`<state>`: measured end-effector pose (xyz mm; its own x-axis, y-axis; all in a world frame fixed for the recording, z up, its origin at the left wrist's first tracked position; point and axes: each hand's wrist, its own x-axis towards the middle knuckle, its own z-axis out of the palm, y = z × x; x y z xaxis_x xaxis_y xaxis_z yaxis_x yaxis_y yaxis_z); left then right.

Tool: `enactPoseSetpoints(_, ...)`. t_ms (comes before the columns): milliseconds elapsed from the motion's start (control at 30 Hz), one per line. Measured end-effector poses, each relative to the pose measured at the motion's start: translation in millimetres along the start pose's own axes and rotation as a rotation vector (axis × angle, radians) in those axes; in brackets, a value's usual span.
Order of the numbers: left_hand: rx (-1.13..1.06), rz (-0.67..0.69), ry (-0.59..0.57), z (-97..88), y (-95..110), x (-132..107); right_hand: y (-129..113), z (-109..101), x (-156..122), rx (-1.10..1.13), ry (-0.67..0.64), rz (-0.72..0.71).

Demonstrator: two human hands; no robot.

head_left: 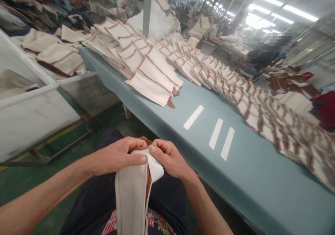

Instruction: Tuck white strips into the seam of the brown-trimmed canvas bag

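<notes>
In front of my body, both hands pinch the top edge of a folded cream cloth piece (131, 193) with a brown inner lining. My left hand (119, 155) grips its left side, and my right hand (167, 158) holds a white inner layer at the opening. The cloth hangs down over my dark trousers (167, 207). Beyond my hands, several narrow white strips (216, 133) lie flat on a long blue-grey table (248, 172). Cream pieces with brown-edged seams (149, 88) lie in overlapping rows along the table, out of reach of my fingers.
A white bin with a metal rim (31, 123) stands to my left, holding more cloth. A grey post (147, 8) rises behind the table. A co-worker (261, 57) sits at the far right among cloth piles (290, 81). The floor is green with a yellow line.
</notes>
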<state>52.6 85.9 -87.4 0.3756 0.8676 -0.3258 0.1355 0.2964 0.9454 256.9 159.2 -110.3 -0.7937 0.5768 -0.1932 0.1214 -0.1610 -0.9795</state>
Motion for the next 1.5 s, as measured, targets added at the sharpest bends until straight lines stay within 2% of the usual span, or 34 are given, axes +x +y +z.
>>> enactPoseSetpoints(567,-0.012,-0.056,0.077,4.1,-1.6,0.5,1.5,-0.4,-0.2,0.042,-0.009,-0.003)
enactPoseSetpoints(867,-0.053,0.017,0.017,1.7,-3.6,-2.2,0.7,-0.1,-0.8,0.03,-0.003,0.005)
enactPoseSetpoints(1033,-0.074,0.027,0.019,3.4,-4.4,-3.1,-0.3,1.3,-0.4,0.021,-0.002,0.003)
enactPoseSetpoints(1500,-0.062,-0.051,0.048,4.0,-5.9,-2.0,5.2,0.1,-0.3,0.046,-0.011,0.061)
